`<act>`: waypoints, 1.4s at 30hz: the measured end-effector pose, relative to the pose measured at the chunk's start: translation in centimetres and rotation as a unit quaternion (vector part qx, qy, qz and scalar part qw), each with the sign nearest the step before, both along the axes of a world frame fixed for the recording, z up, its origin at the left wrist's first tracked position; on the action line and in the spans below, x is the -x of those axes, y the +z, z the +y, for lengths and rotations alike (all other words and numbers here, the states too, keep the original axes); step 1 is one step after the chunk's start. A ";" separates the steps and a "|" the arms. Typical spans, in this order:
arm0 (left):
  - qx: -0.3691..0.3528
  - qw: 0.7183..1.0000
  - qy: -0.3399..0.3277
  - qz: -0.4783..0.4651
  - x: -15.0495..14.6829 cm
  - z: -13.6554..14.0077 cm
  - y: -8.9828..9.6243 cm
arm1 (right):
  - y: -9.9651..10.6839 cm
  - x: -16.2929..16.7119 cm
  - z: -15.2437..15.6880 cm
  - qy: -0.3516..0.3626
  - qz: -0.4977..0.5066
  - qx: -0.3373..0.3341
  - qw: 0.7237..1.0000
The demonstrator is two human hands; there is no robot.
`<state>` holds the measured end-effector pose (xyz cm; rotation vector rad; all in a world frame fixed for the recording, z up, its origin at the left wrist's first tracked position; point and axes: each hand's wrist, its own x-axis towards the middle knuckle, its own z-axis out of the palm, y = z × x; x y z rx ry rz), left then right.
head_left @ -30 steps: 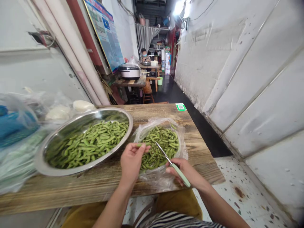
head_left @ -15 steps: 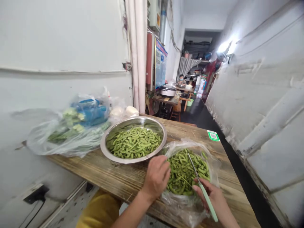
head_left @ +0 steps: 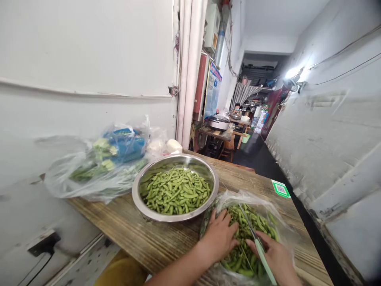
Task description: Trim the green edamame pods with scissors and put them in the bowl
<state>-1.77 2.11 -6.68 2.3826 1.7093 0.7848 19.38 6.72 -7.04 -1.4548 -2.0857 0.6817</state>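
Observation:
A thin plastic bag (head_left: 284, 222) full of green soybean pods (head_left: 258, 216) lies on the wooden table before me. My left hand (head_left: 218, 234) rests on the pods at the bag's left side, fingers spread and bent downward. In my right hand (head_left: 269, 250) is a slim tool with a metal blade and a pale green handle (head_left: 263, 258); whether knife or scissors I cannot tell. Its blade points forward over the pods, and the right fingertips reach toward them. Left of the bag stands a steel bowl (head_left: 137, 194) holding many pods.
Behind the bowl, by the wall, sit plastic bags with leafy vegetables (head_left: 89, 171) and a blue package (head_left: 127, 145). A green QR card (head_left: 280, 189) lies at the right edge of the table (head_left: 178, 246). Farther off are a cooker (head_left: 218, 122) and a person (head_left: 236, 110).
My left hand has moved from the bag's left edge onto the pods, its fingers now spread. My right hand still holds the green-handled tool. The view has shifted slightly.

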 end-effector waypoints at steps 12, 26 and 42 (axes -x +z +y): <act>-0.126 0.986 0.053 -0.097 -1.4 2.8 2.5 | 1.8 1.1 -0.3 -0.090 0.142 0.029 0.985; -0.106 0.969 -0.067 -0.215 -0.3 1.7 1.0 | 5.4 -0.2 -2.5 0.018 -0.069 -0.227 0.971; 0.260 0.852 -0.112 -0.439 -0.3 1.9 1.7 | 5.4 -1.2 -3.6 0.088 -0.133 -0.120 0.980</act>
